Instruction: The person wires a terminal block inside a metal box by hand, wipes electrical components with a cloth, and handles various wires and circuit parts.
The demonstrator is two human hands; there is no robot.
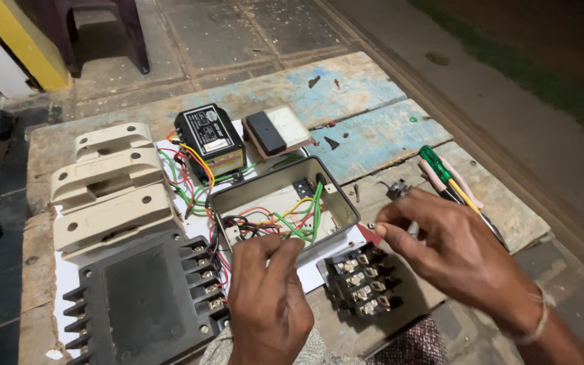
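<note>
My left hand [265, 297] reaches into an open grey metal box [338, 196]; its fingertips pinch the green, red and yellow wires [299, 220] inside. My right hand [441, 247] hovers just right of the box with thumb and forefinger pressed together, perhaps on a tiny part that I cannot make out. Below and between my hands lies a small black terminal block [359, 277] with metal screws.
A large black contactor [140, 297] and cream fuse carriers [109, 182] sit at the left. A black relay box [209, 138] and a panel meter [278, 130] lie behind. A green-handled screwdriver [441, 172] and pliers rest at the right near the wooden table's edge [528, 226].
</note>
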